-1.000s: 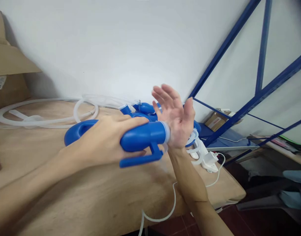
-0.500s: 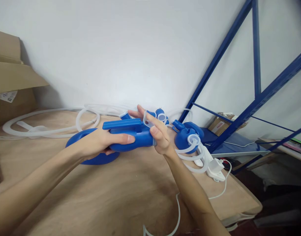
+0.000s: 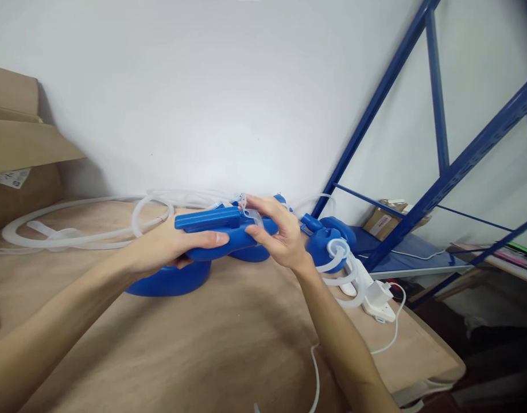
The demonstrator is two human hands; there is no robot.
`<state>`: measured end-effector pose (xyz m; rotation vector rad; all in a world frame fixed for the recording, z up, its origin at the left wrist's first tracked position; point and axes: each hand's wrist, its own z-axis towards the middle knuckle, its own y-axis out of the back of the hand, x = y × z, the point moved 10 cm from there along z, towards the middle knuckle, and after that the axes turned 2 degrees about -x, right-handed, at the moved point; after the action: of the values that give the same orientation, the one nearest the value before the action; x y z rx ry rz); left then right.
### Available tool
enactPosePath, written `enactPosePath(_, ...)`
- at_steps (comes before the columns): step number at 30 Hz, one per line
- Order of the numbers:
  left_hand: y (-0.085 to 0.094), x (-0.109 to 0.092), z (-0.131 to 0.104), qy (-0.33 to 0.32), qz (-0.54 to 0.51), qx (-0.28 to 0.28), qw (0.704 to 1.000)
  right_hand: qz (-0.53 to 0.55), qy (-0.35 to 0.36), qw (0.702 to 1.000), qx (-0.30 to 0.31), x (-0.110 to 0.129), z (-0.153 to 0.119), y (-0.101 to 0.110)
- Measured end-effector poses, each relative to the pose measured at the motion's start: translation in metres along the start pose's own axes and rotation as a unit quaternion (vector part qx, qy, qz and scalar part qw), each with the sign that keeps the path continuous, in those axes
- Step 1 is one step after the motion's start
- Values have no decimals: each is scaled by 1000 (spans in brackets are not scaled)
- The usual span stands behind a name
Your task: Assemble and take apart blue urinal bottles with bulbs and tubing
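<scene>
My left hand (image 3: 173,241) wraps round the handle side of a blue plastic bottle (image 3: 209,219), with its thumb along the body. The bottle is held tilted above the table, its neck end towards the right. At that end my right hand (image 3: 281,232) has thumb and fingers closed round a translucent plastic cap (image 3: 252,217) with a strap. The fingers hide part of the cap and the neck. Below and behind my left hand lies another blue container (image 3: 171,281). More blue plastic shows under the bottle's right end.
Translucent hoses (image 3: 74,241) lie coiled at the back left, near a cardboard box (image 3: 26,183). To the right sit another blue bottle (image 3: 321,246) with a coiled hose and a white power strip (image 3: 378,310). A blue metal shelf (image 3: 410,252) stands beyond the table (image 3: 212,355).
My right hand was spread with its palm against the bottle's neck end; now its fingers are bent round the cap. The bottle has shifted slightly left, in my left hand.
</scene>
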<state>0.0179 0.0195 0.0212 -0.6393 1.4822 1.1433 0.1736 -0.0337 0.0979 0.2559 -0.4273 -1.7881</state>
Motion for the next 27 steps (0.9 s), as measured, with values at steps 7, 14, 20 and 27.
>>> enactPosePath(7,-8,7,-3,27,-26,36,999,-62,30,996,-58,26,3,3)
enactPosePath(14,-7,10,0,45,-117,27,992,-70,1,997,-22,19,5,13)
enactPosePath(20,-5,10,0,50,-169,24,984,-18,-138,981,137,-15,-6,-12)
enactPosePath(27,-7,3,-4,-5,-90,-16,996,-106,-141,984,31,-20,-13,-10)
